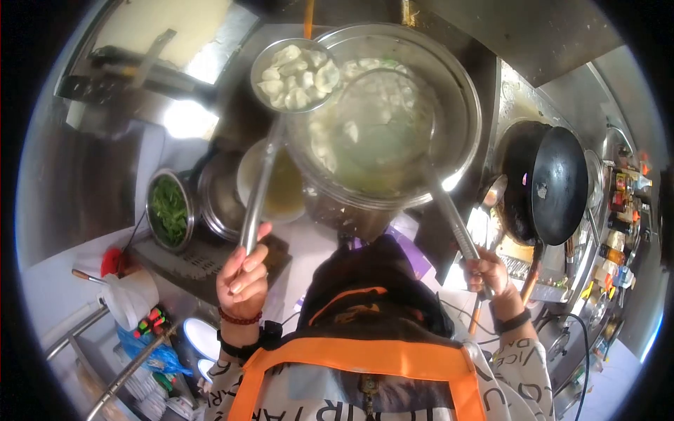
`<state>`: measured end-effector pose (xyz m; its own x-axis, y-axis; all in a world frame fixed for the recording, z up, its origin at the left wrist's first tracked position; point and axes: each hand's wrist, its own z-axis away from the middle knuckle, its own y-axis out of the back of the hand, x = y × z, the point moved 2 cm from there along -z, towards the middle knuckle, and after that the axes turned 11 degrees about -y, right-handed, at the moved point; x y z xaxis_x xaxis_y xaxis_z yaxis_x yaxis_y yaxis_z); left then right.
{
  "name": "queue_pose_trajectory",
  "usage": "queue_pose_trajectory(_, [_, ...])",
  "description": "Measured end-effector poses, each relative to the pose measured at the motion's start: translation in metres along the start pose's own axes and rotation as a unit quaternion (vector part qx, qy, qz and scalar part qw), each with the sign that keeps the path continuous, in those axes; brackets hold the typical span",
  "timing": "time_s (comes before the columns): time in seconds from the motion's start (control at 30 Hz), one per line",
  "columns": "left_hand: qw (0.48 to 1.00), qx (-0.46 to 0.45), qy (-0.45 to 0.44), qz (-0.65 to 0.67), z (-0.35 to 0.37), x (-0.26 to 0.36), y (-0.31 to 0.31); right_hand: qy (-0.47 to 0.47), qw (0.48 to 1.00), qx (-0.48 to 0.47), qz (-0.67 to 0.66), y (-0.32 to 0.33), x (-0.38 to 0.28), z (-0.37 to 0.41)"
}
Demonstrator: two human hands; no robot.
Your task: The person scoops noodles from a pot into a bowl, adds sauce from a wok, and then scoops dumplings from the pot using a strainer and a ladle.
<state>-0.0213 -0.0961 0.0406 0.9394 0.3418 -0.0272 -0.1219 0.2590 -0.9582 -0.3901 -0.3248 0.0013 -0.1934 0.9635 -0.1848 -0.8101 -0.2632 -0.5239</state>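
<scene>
My left hand (244,277) is closed round the metal handle of a strainer ladle (265,184). Its round bowl, over the left rim of a large metal pot (469,91), is heaped with pale dumplings (298,76). In my right hand (489,272) is the handle of a second long-handled strainer (456,224), whose wide round head lies in the pot's cloudy liquid. More dumplings (382,95) show in the liquid near the far side. Details of the submerged head are blurred.
Left of the pot stand a bowl of broth (284,186), a metal pot (223,200) and a bowl of green vegetables (168,210). At right are black woks (559,186), a small ladle (493,191) and a shelf with several bottles (618,203). A white bucket (133,298) is at lower left.
</scene>
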Motion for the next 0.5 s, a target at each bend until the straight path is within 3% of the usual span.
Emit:
queue_pose_trajectory(0.03, [1.0,0.0,0.0,0.002,0.0,0.0,0.0,0.0,1.0,0.0,-0.002,-0.002,-0.005,0.001])
queue_pose_trajectory(0.1, [1.0,0.004,-0.002,0.006,-0.001,-0.002,-0.001,-0.042,0.989,0.067,0.129,-0.005,-0.013,-0.003])
queue_pose_trajectory(0.27, [0.999,0.016,-0.022,0.019,0.004,-0.01,-0.004,-0.066,0.99,0.04,0.117,-0.019,-0.021,-0.031])
queue_pose_trajectory(0.4, [0.999,0.025,-0.035,0.014,0.008,-0.014,-0.007,-0.127,0.99,-0.056,-0.029,-0.007,0.0,-0.066])
queue_pose_trajectory(0.47, [0.999,0.026,-0.041,0.017,0.01,-0.016,-0.007,-0.156,0.964,-0.138,-0.163,-0.008,0.007,-0.071])
queue_pose_trajectory(0.5, [0.999,0.021,-0.038,0.019,0.01,-0.016,-0.008,-0.158,0.963,-0.125,-0.181,-0.006,0.012,-0.069])
